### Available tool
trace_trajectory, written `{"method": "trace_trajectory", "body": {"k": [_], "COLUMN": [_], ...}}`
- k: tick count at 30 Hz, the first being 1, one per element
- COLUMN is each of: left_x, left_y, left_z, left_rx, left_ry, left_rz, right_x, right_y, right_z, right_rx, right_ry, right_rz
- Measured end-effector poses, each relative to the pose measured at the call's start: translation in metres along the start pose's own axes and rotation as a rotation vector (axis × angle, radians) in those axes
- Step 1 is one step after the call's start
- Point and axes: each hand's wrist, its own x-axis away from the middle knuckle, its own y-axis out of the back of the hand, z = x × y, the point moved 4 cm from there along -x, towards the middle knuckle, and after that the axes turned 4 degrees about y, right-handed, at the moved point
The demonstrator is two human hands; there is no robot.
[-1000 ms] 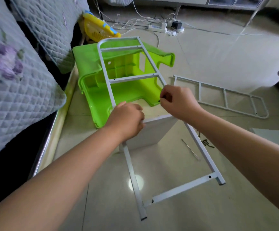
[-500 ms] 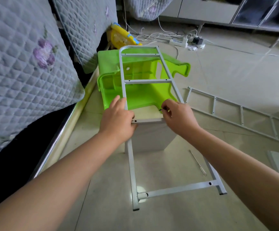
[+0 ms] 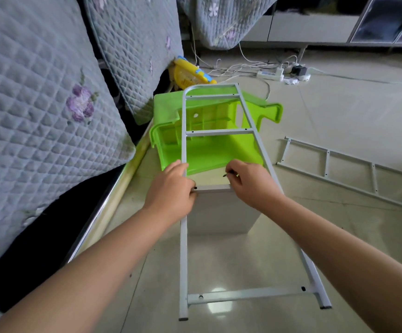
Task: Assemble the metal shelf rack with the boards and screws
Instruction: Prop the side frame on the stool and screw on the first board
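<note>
Head view.

Left hand [image 3: 171,191]: grips the left rail of the white metal side frame [image 3: 183,248] at the level of a cross rung, thumb curled onto the rung's near end beside a small dark hole, other fingers extended up along the rail.

Right hand [image 3: 250,186]: fingers curled together, pinching a small dark screw [image 3: 226,174]; the screw tip pokes out to the left of the fingertips, just above the same rung, across from the left hand's grip.

White board [image 3: 221,212]: standing on the floor directly under both hands, its top edge against the gripped rung, its near face below the knuckles.

Side frame, far end: leans on an overturned green plastic stool [image 3: 209,150] beyond the hands. Near end: lower rung and two feet rest on the tiled floor [image 3: 339,116], toward the person.

Second side frame [image 3: 349,174]: lies flat on the floor, well to the right of the right hand.

Quilted grey cover [image 3: 38,104] with purple flowers: left of the left forearm.

Yellow basket [image 3: 190,75]: beyond the stool.

White power strip [image 3: 270,74] with cables: on the floor, far beyond the hands.
</note>
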Motion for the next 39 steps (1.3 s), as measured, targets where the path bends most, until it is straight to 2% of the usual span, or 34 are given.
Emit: {"method": "trace_trajectory", "body": {"k": [6, 9, 12, 20, 24, 28, 34, 39], "left_x": [0.003, 0.006, 0.009, 0.012, 0.014, 0.015, 0.015, 0.015], "left_y": [-0.006, -0.014, -0.017, -0.019, -0.018, -0.018, -0.018, -0.018], "left_z": [0.004, 0.009, 0.016, 0.025, 0.024, 0.023, 0.023, 0.023], "left_rx": [0.153, 0.183, 0.224, 0.153, 0.157, 0.164, 0.151, 0.158], "left_ry": [-0.039, -0.063, -0.079, -0.077, -0.078, -0.075, -0.082, -0.078], "left_rz": [0.203, 0.240, 0.236, 0.217, 0.188, 0.186, 0.192, 0.194], "right_x": [-0.002, -0.002, -0.003, -0.012, -0.019, -0.020, -0.017, -0.013], "right_y": [0.002, 0.001, 0.000, 0.001, 0.009, 0.012, 0.003, -0.005], "right_z": [-0.002, -0.004, -0.005, 0.000, 0.017, 0.042, 0.054, 0.058], "right_rx": [-0.044, -0.058, -0.043, -0.051, -0.112, -0.094, -0.120, -0.064], "right_ry": [0.014, 0.003, 0.014, 0.050, 0.155, 0.343, 0.374, 0.446], "right_rz": [0.025, 0.027, 0.018, -0.011, -0.053, -0.147, -0.053, -0.052]}}
